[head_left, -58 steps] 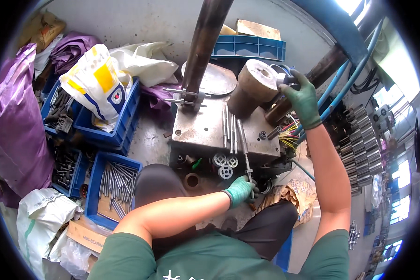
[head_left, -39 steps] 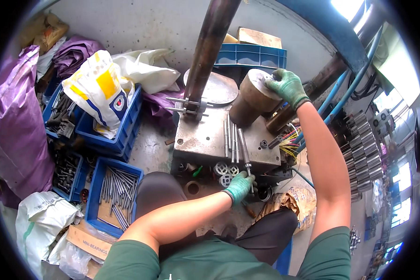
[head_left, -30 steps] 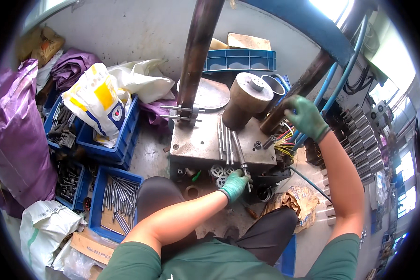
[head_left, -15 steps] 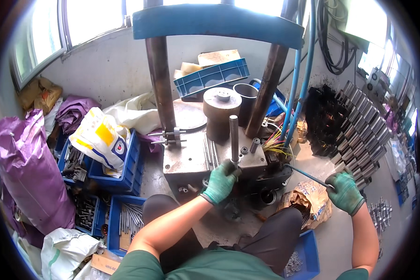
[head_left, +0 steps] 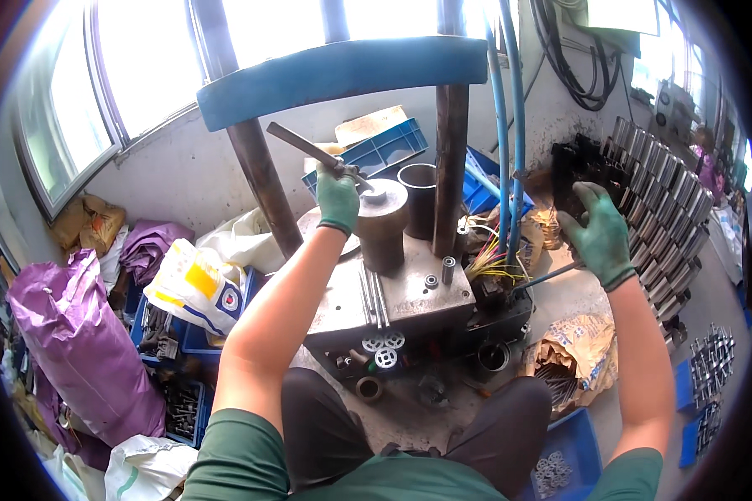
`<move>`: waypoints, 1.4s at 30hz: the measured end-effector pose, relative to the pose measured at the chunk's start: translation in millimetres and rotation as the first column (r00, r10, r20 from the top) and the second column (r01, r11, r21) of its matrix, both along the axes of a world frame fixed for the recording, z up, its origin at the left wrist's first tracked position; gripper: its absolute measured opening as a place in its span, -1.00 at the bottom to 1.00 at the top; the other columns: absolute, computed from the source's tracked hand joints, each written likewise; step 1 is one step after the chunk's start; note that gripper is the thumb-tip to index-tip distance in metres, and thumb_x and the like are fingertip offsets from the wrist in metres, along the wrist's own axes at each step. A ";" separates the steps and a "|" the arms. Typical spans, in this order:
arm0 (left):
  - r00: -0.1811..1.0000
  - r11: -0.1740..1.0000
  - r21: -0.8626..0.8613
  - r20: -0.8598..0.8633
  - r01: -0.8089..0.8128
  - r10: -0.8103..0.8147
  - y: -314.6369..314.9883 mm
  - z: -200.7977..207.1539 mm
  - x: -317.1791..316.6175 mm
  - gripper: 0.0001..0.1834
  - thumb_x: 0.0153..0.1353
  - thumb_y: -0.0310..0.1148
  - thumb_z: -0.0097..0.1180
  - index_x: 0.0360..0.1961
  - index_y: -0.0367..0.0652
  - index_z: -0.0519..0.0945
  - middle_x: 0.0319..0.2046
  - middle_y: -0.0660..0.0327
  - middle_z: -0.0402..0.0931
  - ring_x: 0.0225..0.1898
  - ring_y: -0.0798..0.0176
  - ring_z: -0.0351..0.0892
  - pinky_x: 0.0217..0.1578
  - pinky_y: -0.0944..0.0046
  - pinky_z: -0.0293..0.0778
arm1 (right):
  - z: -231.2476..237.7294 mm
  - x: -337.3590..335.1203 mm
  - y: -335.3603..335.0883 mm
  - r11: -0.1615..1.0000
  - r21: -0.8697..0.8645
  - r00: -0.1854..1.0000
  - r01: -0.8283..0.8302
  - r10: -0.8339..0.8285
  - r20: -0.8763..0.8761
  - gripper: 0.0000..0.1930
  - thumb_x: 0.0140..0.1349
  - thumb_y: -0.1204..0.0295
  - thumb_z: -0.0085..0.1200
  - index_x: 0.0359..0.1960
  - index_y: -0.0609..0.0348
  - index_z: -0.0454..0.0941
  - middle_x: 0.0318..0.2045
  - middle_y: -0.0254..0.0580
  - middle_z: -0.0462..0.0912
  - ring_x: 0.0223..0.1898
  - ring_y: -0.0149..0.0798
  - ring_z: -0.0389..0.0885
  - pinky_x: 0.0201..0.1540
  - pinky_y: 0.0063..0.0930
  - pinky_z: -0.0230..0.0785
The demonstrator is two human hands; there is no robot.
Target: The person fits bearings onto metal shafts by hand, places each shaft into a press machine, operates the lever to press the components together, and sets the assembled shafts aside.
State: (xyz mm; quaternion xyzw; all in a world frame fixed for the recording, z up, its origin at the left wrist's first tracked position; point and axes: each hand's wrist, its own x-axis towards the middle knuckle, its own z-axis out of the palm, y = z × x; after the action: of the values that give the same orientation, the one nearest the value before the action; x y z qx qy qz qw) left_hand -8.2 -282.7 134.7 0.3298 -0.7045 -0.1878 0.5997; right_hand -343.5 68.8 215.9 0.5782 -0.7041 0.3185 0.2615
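My left hand (head_left: 339,204), in a green glove, is closed around a thick metal rod (head_left: 297,142) that slants up and to the left. It is beside the top of a round steel ram (head_left: 383,209) standing on the press table (head_left: 334,309). My right hand (head_left: 602,238), also gloved in green, is raised with thumb and fingers apart and nothing visible in it. Just below it lies the end of a thin lever (head_left: 551,274) coming from the press. Several thin metal rods (head_left: 373,296) and small metal sleeves, one upright sleeve (head_left: 449,270) among them, rest on the table.
A blue crossbeam (head_left: 342,75) on dark posts spans the press. Behind stands a tilted blue crate (head_left: 384,150). Stacked metal tubes (head_left: 660,200) are on the right, above a torn paper sack (head_left: 581,351). Purple sacking (head_left: 83,342) and blue bins are on the left.
My left hand has lifted the rod from upright at the table's front, up and leftward beside the ram, tilting it. My right hand has opened off the lever and risen.
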 end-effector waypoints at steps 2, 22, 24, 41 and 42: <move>1.000 1.000 0.013 0.008 -0.020 0.020 -23.0 2.3 -10.6 -0.58 0.42 -0.51 0.17 0.25 -0.13 0.38 -0.31 0.11 0.64 -0.32 0.19 0.69 -0.28 0.21 0.60 | 1.1 -11.2 -15.4 0.998 0.013 0.997 0.066 -0.066 -0.046 -0.38 0.29 -0.06 0.31 0.14 0.23 0.66 0.08 0.07 0.70 0.04 0.11 0.73 0.13 -0.17 0.58; 0.773 0.756 0.242 -0.397 0.608 -0.495 -121.3 -24.5 -38.2 -0.71 0.35 -0.48 0.26 0.07 -0.10 0.56 -0.29 0.06 0.70 -0.26 0.06 0.71 -0.19 0.12 0.57 | -25.3 7.7 60.8 0.924 0.379 0.998 0.060 -0.047 -0.042 -0.68 0.28 0.25 0.16 -0.08 0.20 0.72 -0.16 0.08 0.75 -0.16 0.12 0.76 0.01 -0.11 0.61; 0.839 0.834 0.217 -0.343 0.507 -0.421 -105.4 -27.2 -41.4 -0.69 0.35 -0.46 0.28 0.09 -0.09 0.57 -0.31 0.08 0.71 -0.28 0.06 0.72 -0.19 0.11 0.58 | -36.7 12.9 89.4 0.870 0.493 0.999 0.024 -0.009 -0.033 -0.66 0.25 0.29 0.13 -0.05 0.21 0.71 -0.13 0.09 0.75 -0.12 0.14 0.75 0.06 -0.09 0.60; 0.998 0.983 0.181 0.064 -0.016 0.004 -5.6 -0.6 -28.7 -0.77 0.49 -0.24 0.18 -0.02 -0.14 0.68 -0.25 -0.03 0.74 -0.27 -0.05 0.74 -0.20 0.08 0.57 | -101.6 63.4 159.5 0.644 0.763 0.994 -0.052 -0.044 0.104 -0.77 0.19 0.25 0.15 -0.40 0.13 0.71 -0.38 0.06 0.73 -0.30 0.18 0.73 -0.16 0.04 0.58; 0.999 0.980 0.201 0.040 0.014 -0.022 -4.1 -0.9 -39.7 -0.76 0.48 -0.23 0.19 0.00 -0.13 0.68 -0.23 -0.05 0.74 -0.25 -0.10 0.73 -0.18 0.06 0.56 | -112.7 64.7 172.5 0.695 0.719 0.994 -0.014 -0.067 0.084 -0.79 0.18 0.26 0.18 -0.45 0.13 0.67 -0.43 0.07 0.70 -0.32 0.18 0.72 -0.19 0.05 0.57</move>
State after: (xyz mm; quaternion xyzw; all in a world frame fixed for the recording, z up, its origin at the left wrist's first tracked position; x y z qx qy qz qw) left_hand -47.9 -286.8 133.8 0.3859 -0.6975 -0.2563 0.5467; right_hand -278.7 241.3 103.2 0.6067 -0.7935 0.0440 -0.0175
